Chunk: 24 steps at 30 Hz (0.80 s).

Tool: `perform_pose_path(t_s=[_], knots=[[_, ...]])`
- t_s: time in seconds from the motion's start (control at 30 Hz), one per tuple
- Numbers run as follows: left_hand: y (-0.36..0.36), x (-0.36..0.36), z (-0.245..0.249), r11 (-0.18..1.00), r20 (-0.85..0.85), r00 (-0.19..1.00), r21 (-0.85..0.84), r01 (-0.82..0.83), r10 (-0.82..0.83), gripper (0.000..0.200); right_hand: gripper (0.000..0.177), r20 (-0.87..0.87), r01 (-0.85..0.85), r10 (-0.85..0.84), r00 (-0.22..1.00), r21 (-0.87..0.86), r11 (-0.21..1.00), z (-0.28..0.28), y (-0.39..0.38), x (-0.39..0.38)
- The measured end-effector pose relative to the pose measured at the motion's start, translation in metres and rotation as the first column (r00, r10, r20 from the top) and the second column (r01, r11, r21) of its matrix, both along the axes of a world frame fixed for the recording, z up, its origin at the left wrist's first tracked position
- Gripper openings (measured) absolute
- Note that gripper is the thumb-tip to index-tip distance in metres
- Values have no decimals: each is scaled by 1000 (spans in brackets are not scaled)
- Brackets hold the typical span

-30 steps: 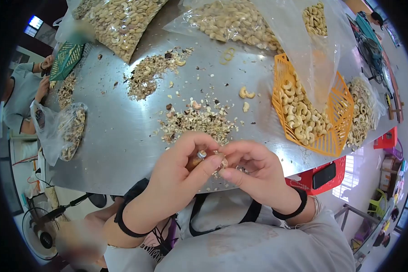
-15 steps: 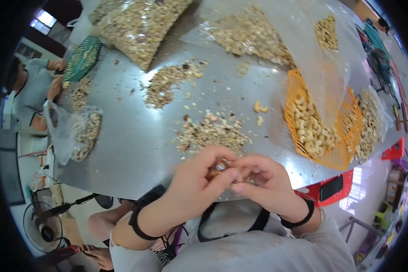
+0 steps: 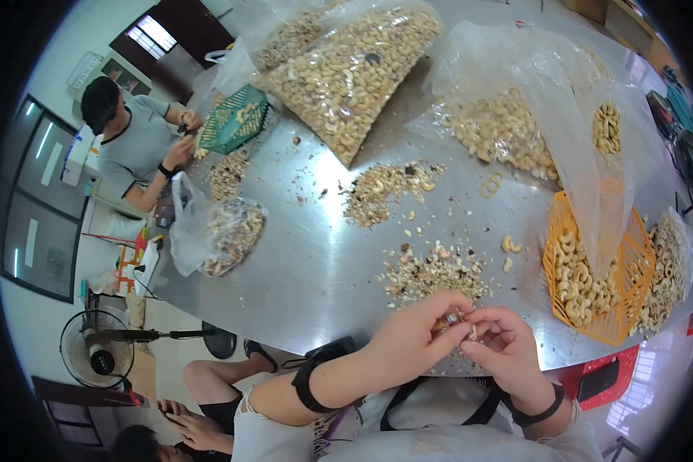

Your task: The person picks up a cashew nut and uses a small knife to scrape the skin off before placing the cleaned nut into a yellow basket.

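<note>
My left hand (image 3: 422, 339) and my right hand (image 3: 512, 350) meet at the near table edge, fingertips pinched together. Between them is a small brownish cashew nut (image 3: 473, 333), mostly covered by the fingers. A small shiny metal piece (image 3: 452, 317) shows inside the curled fingers of my left hand; its full shape is hidden. Just beyond my hands lies a pile of cashew skins and crumbs (image 3: 431, 276). A few loose pale cashews (image 3: 510, 245) rest right of that pile. Farther right, an orange plastic basket (image 3: 550, 266) holds many pale cashews (image 3: 581, 285).
Large clear bags of cashews (image 3: 354, 77) lie across the metal table (image 3: 308, 269). A second crumb pile (image 3: 385, 192) is mid-table. At the left, a co-worker (image 3: 135, 146) handles something beside a green basket (image 3: 235, 119). A red stool with a phone (image 3: 599, 379) stands lower right.
The whole view has swung left, so the table and my hands appear farther right and lower. My hands stay pinched together at the table edge.
</note>
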<state>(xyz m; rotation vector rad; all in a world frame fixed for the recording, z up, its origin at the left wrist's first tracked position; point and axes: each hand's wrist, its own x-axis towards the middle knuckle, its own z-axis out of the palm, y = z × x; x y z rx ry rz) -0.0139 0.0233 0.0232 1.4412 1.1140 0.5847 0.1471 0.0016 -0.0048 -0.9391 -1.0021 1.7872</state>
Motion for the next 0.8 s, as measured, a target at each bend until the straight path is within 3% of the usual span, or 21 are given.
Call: perform_pose_path(t_s=[0.07, 0.2, 0.4, 0.57, 0.8], knots=[[1, 0, 2, 998, -27, 1000, 62, 0, 2, 20, 30, -18, 11, -10, 1000, 17, 1000, 0, 0, -2], [0, 0, 4, 1000, -39, 999, 27, -2, 3, 21, 29, -36, 34, -34, 999, -12, 999, 1, -1, -3], [-3, 3, 4, 987, -98, 995, 161, 18, -2, 20, 28, -54, 31, -33, 998, -42, 999, -4, -3, 0], [-5, 3, 0, 907, -196, 981, 411, 91, -10, 18, 30, -100, -7, -3, 995, -99, 995, -2, -1, 1], [-8, 3, -3, 919, -158, 987, 392, 34, 31, 16, 29, -87, 4, -9, 996, -54, 999, -5, -1, 0]])
